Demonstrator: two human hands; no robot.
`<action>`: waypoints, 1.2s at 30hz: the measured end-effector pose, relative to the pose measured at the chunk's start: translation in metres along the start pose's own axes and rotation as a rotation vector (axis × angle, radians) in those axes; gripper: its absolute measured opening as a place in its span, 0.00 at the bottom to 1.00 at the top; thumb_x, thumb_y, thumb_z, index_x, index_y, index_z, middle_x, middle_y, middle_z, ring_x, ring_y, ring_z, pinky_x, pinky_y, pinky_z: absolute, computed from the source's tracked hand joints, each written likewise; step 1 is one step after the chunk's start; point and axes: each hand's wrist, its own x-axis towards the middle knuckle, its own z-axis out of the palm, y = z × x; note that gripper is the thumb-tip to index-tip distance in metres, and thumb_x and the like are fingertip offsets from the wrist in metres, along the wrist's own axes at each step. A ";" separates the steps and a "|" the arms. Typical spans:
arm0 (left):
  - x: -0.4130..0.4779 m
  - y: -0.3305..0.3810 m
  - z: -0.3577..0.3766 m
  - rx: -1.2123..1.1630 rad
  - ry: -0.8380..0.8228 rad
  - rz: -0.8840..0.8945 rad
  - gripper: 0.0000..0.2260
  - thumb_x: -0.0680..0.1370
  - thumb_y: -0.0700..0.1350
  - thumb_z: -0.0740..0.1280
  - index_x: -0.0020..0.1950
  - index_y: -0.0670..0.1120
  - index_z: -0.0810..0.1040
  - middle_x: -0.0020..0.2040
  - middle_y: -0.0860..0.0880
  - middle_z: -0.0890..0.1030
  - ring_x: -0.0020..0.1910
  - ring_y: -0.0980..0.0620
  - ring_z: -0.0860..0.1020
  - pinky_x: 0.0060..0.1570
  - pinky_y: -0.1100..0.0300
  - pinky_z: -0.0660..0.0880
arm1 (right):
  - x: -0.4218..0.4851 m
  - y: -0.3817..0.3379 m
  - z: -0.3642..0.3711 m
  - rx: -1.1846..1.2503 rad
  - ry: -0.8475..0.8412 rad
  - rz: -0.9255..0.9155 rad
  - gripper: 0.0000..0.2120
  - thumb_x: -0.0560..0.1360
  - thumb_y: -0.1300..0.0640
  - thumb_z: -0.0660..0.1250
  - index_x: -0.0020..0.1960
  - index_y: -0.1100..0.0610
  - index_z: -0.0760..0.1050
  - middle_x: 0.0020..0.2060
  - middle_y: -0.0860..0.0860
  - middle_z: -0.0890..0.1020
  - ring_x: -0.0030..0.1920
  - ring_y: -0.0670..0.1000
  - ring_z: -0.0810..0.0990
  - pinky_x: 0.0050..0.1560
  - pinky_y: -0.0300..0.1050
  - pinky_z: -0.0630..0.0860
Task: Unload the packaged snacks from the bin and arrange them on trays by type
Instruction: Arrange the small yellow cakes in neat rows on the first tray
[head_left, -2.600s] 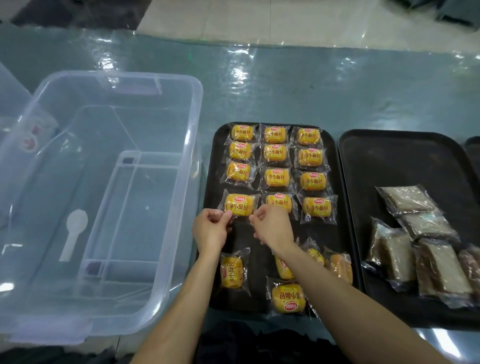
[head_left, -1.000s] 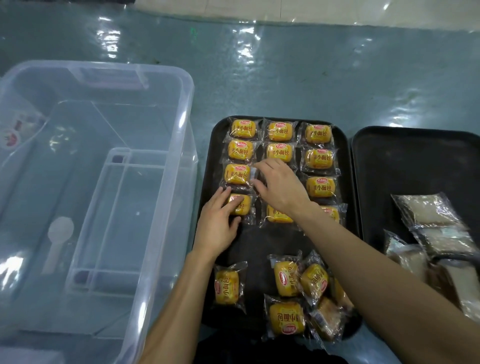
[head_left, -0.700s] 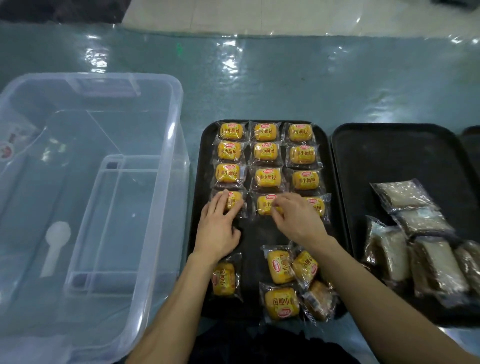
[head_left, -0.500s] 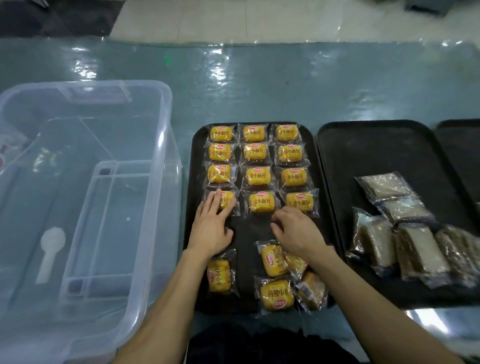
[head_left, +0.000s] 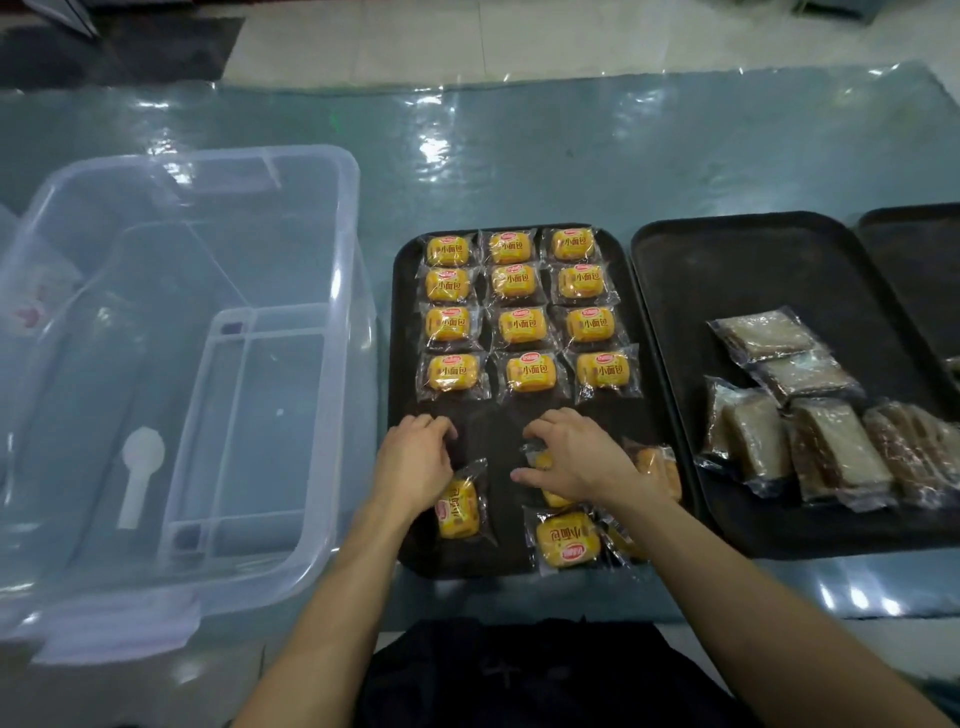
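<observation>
A black tray carries yellow bread packets in a neat grid of three columns at its far end. Several loose yellow packets lie at its near end. My left hand hovers with loosely curled fingers over the bare strip below the grid, and its heel overlaps the edge of one loose packet. My right hand curls thumb and fingers round another yellow packet. The clear bin stands to the left and holds no snacks.
A second black tray on the right holds several brown cake packets. The edge of a third tray shows at far right. Inside the bin lie a white scoop and a clear insert.
Both hands have drawn back from the fourth row toward the loose packets. The left hand's fingers went from flat on a packet to curled, and the right hand has closed on a loose packet.
</observation>
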 end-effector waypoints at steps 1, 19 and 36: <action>-0.005 -0.003 0.001 -0.004 -0.084 -0.001 0.11 0.85 0.46 0.67 0.66 0.51 0.83 0.61 0.51 0.84 0.62 0.49 0.79 0.65 0.48 0.78 | 0.001 -0.003 0.003 -0.049 -0.027 0.005 0.33 0.77 0.32 0.71 0.74 0.51 0.76 0.66 0.50 0.79 0.69 0.54 0.76 0.70 0.57 0.75; -0.010 0.013 -0.026 -0.525 -0.070 0.020 0.04 0.84 0.46 0.72 0.52 0.56 0.81 0.49 0.57 0.84 0.51 0.59 0.82 0.51 0.60 0.79 | 0.005 -0.032 -0.011 0.721 -0.140 0.099 0.18 0.79 0.40 0.76 0.60 0.51 0.81 0.48 0.48 0.89 0.46 0.47 0.89 0.52 0.48 0.85; -0.026 0.103 0.003 -1.359 -0.079 -0.491 0.32 0.79 0.36 0.78 0.78 0.51 0.69 0.67 0.41 0.80 0.59 0.42 0.88 0.58 0.43 0.86 | -0.010 0.042 -0.017 1.553 -0.104 0.365 0.15 0.80 0.67 0.75 0.65 0.61 0.79 0.50 0.58 0.90 0.52 0.57 0.91 0.61 0.55 0.86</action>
